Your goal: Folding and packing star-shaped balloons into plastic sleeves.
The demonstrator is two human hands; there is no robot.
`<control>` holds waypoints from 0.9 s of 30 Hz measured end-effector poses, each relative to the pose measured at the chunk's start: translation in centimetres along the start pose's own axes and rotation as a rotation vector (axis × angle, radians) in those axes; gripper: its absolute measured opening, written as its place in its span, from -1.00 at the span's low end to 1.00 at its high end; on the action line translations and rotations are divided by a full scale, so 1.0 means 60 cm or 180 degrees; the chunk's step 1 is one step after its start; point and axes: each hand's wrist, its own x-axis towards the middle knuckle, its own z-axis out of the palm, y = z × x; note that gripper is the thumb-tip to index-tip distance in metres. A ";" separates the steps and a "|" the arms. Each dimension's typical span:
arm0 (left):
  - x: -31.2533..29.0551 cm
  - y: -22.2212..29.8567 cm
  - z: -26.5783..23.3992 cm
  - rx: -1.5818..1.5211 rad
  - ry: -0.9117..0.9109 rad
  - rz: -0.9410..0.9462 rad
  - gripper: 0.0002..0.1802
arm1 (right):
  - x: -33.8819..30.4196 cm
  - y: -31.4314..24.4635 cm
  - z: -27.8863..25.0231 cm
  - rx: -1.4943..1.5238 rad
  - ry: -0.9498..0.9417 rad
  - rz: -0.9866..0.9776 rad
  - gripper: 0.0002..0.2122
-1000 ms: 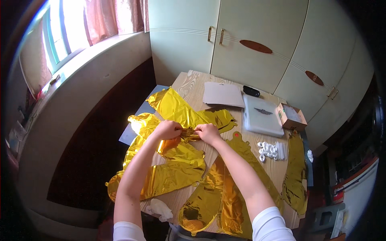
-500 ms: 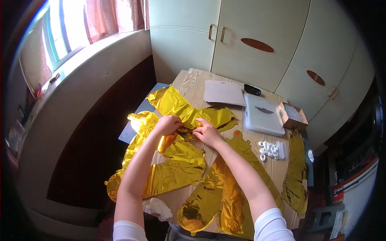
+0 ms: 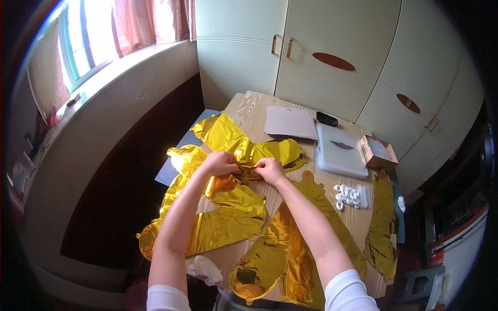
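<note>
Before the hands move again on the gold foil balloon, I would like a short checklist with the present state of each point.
1. Both hands on the gold foil balloon: ok; the left hand and right hand pinch it close together at the middle.
2. Balloon resting on the wooden table: ok; it lies across other flat gold balloons.
3. Exact part pinched, valve or seam: cannot tell, the fingers cover it.
4. Nearby things apart from the hands: ok; the white plastic pieces and the flat grey case lie to the right.
5. Foil within the table edge: not ok; a gold balloon on the left hangs over the edge.
</note>
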 end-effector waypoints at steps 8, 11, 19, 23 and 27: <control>0.006 -0.027 0.018 0.0016 0.0167 0.0088 -0.74 | 0.016 0.005 0.009 0.0251 -0.0181 0.0322 -0.82; 0.013 -0.029 0.023 0.0087 0.0221 0.0173 -0.76 | 0.026 0.030 0.016 0.0571 -0.0152 0.0403 -0.77; 0.005 0.006 0.000 -0.0180 -0.0043 -0.0209 -0.59 | 0.027 0.047 0.013 0.0996 -0.0395 0.0235 -0.81; 0.007 -0.006 0.005 -0.0066 0.0085 -0.0366 -0.46 | -0.004 -0.035 0.000 -0.0455 0.0008 -0.0086 -0.86; 0.005 0.005 0.005 0.0015 0.0089 -0.0166 -0.42 | -0.011 -0.077 -0.017 -0.1135 0.0150 -0.0150 -0.86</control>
